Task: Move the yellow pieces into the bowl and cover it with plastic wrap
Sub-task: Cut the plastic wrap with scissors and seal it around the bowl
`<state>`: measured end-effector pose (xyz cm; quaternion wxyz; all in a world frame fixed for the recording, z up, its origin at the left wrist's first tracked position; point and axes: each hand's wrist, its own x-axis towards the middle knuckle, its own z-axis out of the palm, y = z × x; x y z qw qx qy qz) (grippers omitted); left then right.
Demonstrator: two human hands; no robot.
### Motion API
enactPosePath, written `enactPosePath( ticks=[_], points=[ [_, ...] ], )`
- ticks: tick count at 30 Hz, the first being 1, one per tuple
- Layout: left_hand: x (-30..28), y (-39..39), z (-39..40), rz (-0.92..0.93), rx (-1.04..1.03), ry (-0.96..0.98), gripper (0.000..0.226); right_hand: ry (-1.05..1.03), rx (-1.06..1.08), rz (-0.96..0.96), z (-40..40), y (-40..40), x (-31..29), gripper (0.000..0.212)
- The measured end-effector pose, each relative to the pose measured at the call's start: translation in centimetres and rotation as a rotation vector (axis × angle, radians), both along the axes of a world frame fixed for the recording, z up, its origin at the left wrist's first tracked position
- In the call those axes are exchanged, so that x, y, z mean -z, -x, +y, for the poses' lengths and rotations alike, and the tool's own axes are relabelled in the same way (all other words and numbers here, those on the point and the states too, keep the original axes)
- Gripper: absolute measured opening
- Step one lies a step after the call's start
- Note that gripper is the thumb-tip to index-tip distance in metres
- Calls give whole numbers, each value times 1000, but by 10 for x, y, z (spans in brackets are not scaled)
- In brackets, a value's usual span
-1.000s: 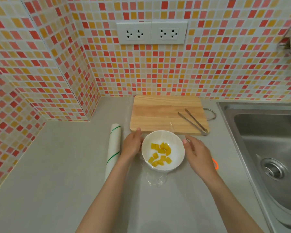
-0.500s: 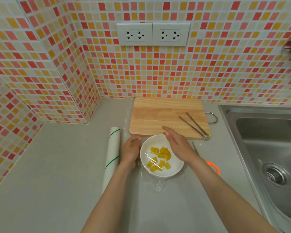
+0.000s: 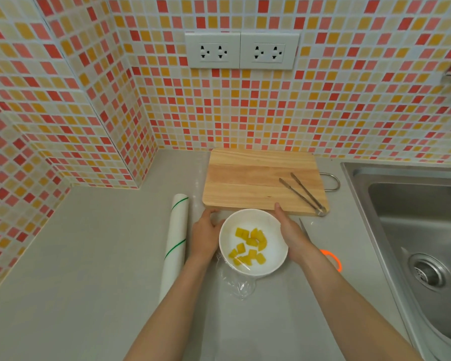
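A white bowl [image 3: 271,264] stands on the grey counter just in front of the cutting board. Several yellow pieces [image 3: 249,247] lie inside it. Clear plastic wrap [image 3: 241,286] is stretched over the bowl, and a crumpled tail of it hangs out on the near side. My left hand [image 3: 205,237] presses flat against the bowl's left wall. My right hand [image 3: 290,231] presses against its right wall, fingers pointing away from me. The roll of plastic wrap [image 3: 176,243], white with green lines, lies to the left of my left hand.
A wooden cutting board [image 3: 245,181] lies behind the bowl with metal tongs [image 3: 303,194] on its right part. An orange-handled tool [image 3: 332,257] lies partly under my right forearm. A steel sink [image 3: 414,230] is on the right. Tiled walls enclose the back and left.
My right hand has moved from above the bowl's top to its right side. My left hand stays on the left side. The wrap now lies smoother over the bowl.
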<state>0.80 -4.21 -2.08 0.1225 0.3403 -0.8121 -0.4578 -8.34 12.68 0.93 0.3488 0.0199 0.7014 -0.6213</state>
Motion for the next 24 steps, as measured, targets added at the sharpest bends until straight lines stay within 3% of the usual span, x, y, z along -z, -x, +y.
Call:
enactPosePath(
  ticks=[3,6,11,17,21,24],
  points=[
    [1,-4,9,-43,-63,195,34,115,4,-101,2,2,8,58],
    [2,-5,17,8,-149,156,43,248,27,-156,3,4,13,59],
    [13,-2,17,-7,-71,302,29,207,219,-74,2,0,19,46],
    [-13,-18,21,266,-319,-167,30,21,424,169,12,-2,22,29],
    [-16,-53,74,417,-289,-274,33,132,262,350,11,3,12,24],
    [-8,-52,93,405,-239,-382,46,243,66,278,2,4,6,33]
  ],
)
